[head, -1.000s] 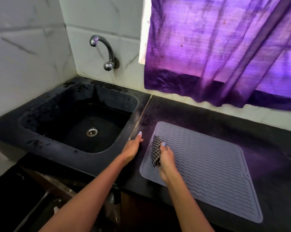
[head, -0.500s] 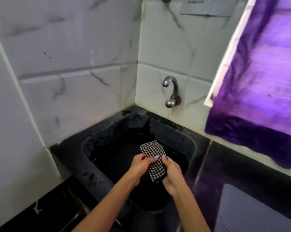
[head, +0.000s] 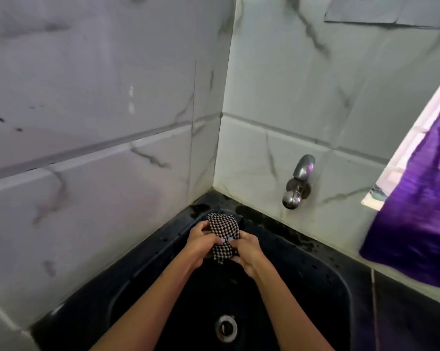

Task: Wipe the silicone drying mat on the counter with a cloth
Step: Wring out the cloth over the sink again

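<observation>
Both hands hold a checked cloth (head: 223, 239) over the black sink (head: 322, 272). The left hand (head: 201, 245) and the right hand (head: 248, 252) meet around the middle of the cloth, fingers curled and pinching it from either side; each grip is closed on the fabric, with the thumbs pressed against its near face. The upper part of the cloth bunches out above the fingers, towards the back corner of the sink; the lower part hangs just below the hands. The cloth is well above the drain (head: 226, 327) and to the left of the tap (head: 298, 184), which is fixed to the tiled wall (head: 277, 84) behind the sink. No water can be seen running from the tap. The drying mat is not in view; only a dark strip of worktop (head: 416, 312) shows to the right of the sink, below a purple curtain (head: 416, 211).

The step in hand appears to be wringing or refolding the cloth over the sink. To do it well, the hands should probably twist in opposite directions with the cloth kept over the sink, so that drips fall inside its rim and not on the worktop. A firm squeeze along the whole length would likely leave it damp rather than wet, and folding it flat would suit wiping.
</observation>
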Motion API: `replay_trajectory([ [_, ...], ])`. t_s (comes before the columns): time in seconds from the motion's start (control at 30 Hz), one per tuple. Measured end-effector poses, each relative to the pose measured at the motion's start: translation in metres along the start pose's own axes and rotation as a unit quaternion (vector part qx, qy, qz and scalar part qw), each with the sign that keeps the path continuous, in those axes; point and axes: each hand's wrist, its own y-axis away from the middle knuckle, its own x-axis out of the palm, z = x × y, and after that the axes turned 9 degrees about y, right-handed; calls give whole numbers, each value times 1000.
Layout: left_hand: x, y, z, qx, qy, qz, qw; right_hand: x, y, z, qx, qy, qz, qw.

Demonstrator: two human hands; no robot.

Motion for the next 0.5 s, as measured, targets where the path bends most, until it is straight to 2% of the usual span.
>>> replay_trajectory([
  [0.17, 12, -79, -14, 51, -61, -25, 997, 1, -85, 21, -44, 168, -59, 983],
  [0.37, 17, -150, -23, 122, -77, -41, 989, 9, -159, 38, -145, 240, -139, 950],
  [0.43, 12, -166, -22, 133, -140, -39, 980, 13, -174, 37, -191, 298, -133, 926],
  [0.5, 8, -175, -19, 161, -287, -35, 944, 18, -191, 28, -225, 401, -112, 881],
])
